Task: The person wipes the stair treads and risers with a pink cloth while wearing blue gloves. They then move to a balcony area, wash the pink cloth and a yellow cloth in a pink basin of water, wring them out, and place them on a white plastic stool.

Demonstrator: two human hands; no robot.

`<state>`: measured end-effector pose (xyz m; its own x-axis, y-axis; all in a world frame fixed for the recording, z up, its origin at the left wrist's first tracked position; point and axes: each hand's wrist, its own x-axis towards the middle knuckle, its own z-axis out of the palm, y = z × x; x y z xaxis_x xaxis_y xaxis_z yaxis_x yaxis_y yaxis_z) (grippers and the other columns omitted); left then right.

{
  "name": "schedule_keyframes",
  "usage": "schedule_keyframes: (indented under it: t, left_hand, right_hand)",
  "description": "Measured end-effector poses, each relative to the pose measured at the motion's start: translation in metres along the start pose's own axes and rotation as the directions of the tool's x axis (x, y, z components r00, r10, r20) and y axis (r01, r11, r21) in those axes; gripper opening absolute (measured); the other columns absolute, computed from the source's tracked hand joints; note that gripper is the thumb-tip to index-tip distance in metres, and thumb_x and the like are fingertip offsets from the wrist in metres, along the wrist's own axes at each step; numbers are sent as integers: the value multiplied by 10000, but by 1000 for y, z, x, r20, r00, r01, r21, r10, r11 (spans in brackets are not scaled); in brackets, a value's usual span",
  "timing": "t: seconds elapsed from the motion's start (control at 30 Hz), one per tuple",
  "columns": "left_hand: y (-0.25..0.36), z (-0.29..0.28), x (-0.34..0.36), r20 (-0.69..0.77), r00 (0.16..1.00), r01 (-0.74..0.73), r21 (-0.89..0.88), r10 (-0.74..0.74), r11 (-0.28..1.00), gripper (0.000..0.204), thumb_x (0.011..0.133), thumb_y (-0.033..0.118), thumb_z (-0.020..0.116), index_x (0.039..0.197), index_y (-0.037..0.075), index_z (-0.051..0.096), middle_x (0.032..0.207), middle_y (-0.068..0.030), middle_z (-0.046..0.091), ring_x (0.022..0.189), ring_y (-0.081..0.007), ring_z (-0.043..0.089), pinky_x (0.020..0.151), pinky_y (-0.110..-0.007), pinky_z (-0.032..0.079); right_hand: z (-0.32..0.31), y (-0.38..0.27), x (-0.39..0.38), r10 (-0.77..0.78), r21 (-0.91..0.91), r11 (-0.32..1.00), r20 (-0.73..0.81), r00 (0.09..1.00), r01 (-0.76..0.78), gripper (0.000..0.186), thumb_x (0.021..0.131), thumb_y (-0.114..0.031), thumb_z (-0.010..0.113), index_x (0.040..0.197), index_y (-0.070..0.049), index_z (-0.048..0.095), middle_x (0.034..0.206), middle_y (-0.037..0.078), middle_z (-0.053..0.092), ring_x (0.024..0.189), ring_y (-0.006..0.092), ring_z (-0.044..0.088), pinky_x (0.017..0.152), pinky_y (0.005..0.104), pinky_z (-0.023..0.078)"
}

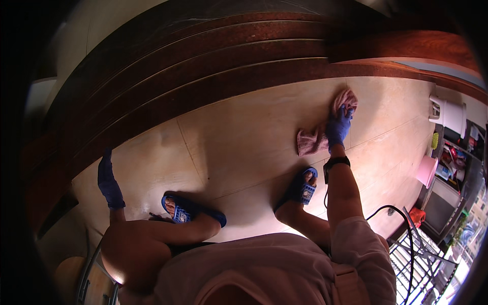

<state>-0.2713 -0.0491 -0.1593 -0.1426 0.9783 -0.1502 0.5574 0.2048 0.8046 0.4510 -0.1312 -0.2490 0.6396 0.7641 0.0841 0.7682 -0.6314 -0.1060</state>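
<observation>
My right hand (339, 127), in a blue glove, is closed on a crumpled pink cloth (311, 142) against the pale tiled floor (229, 137); one bunched end shows beyond my fingers and the other spreads to the left. My left hand (108, 180), also gloved in blue, has its fingers stretched out at the lower edge of the dark red-brown wooden tiers (213, 84), holding nothing that I can see.
My feet in blue slippers (183, 209) are below. At the right stand a white plastic container (450, 114), a pink bucket (426, 170), crowded shelving (452, 160), a black cable (409, 226) and a metal rack (427, 264). A wooden beam (406, 46) juts out at the upper right.
</observation>
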Motion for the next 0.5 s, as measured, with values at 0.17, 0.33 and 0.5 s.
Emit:
schedule_keyframes:
  t: [0.17, 0.33, 0.5]
  left_hand:
    - [-11, -10, -17, -14, 997, -77, -41, 76, 996, 473, 1008, 270, 362, 1402, 26, 454, 1439, -94, 473, 1305, -223, 452, 1066, -355, 354]
    - [5, 12, -27, -96, 993, -66, 88, 74, 994, 455, 916, 190, 597, 1316, -15, 520, 1305, -133, 571, 1215, -241, 531, 1008, -346, 429]
    - [1, 1, -29, -99, 993, -38, 208, 59, 977, 414, 922, 170, 591, 1288, -18, 541, 1291, -139, 577, 1194, -237, 543, 996, -337, 446]
  right_hand:
    - [-3, -60, -34, 193, -26, 981, 84, 978, -192, 516, 785, -271, 603, 1247, -48, 546, 1306, 286, 444, 1176, 464, 482, 940, 485, 441]
    - [-22, -232, -147, -587, 242, 809, 354, 728, 535, 583, 746, -317, 668, 1299, -204, 521, 1394, 173, 414, 1259, 423, 414, 834, 600, 450]
    - [16, -196, -100, -878, 344, 451, 5, 479, 823, 446, 819, -316, 575, 1262, -270, 557, 1377, 54, 456, 1265, 325, 437, 975, 548, 388]
